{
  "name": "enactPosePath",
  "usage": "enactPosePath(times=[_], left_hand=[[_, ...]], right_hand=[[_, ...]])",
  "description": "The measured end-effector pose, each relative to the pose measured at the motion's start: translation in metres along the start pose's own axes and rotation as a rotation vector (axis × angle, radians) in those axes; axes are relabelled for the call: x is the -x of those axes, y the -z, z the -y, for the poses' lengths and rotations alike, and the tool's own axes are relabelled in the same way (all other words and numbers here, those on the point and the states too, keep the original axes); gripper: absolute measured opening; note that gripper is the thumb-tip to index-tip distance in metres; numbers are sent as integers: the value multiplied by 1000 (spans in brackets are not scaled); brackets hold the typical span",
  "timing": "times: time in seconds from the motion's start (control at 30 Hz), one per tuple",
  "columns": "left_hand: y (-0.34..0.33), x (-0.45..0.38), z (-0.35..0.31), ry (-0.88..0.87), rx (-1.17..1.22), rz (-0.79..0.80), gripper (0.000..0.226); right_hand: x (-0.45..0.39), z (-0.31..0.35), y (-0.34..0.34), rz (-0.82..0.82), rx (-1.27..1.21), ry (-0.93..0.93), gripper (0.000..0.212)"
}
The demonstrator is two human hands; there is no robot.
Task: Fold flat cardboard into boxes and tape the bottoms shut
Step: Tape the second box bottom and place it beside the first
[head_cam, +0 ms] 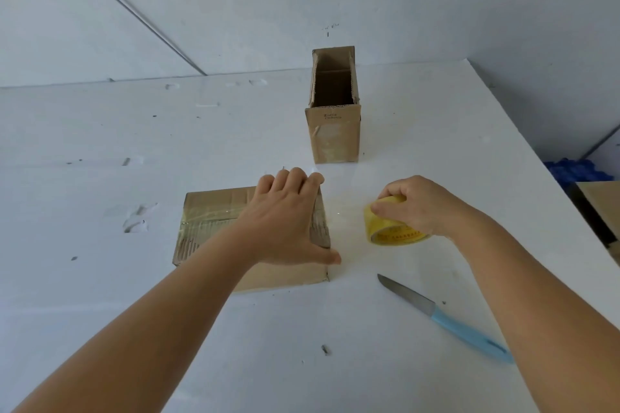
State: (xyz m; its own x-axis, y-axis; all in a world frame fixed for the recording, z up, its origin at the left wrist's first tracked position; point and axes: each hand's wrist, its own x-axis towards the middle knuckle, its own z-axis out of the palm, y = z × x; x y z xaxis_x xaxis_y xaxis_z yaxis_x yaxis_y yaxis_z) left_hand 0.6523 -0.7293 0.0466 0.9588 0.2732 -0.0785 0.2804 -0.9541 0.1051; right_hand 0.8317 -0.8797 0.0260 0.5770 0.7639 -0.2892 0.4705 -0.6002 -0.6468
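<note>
Knife: a steel-bladed kitchen knife with a light blue plastic handle [446, 318] lies at lower right on the white bench [100, 278], untouched.
Left hand: the left hand [285, 218] presses flat, fingers spread, on the low brown cardboard box [208, 221] at frame centre; grip open.
Right hand: the right hand [416, 204] curls round the yellow roll of clear tape [392, 228], just right of the box; grip closed on it.
Handling: the box is probably light, stiff, easily shoved; best pinned from above near the taped seam.
Far: a tall open-topped brown cardboard box [333, 131] stands upright beyond.
</note>
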Motion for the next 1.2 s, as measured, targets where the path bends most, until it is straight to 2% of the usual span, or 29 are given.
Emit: enactPosePath(times=[0.1,0.13,0.23,0.3,0.4,0.53,0.63,0.8,0.9,1.03,1.07,1.2], left_hand=[[6,-1,1,20,33,43,112],[8,-2,1,32,52,41,106],[13,-12,1,64,116,45,67],[18,-20,-1,44,148,81,57],[29,-35,-4,-70,172,179,67],[40,-57,-9,-110,295,494,77],[47,-64,-14,-174,372,578,76],[48,-65,-10,-174,619,610,65],[43,-65,-8,-159,682,565,60],[39,-65,-9,-126,697,510,61],[39,-65,-9,-118,703,502,62],[38,-63,-13,-123,687,468,62]], right_hand=[[0,5,0,-11,66,-10,18],[1,6,1,-8,66,-11,19],[6,3,2,10,44,-11,18],[8,1,2,16,14,-13,15],[10,3,3,23,10,1,14],[12,4,6,4,8,-4,13],[15,3,6,-4,16,-31,16],[27,2,2,-27,-52,-33,26],[35,-2,-7,-64,-102,-1,30],[47,-12,-21,-119,-104,-72,68],[50,-17,-25,-113,-108,-116,72],[63,-42,-47,-33,13,-302,54]])
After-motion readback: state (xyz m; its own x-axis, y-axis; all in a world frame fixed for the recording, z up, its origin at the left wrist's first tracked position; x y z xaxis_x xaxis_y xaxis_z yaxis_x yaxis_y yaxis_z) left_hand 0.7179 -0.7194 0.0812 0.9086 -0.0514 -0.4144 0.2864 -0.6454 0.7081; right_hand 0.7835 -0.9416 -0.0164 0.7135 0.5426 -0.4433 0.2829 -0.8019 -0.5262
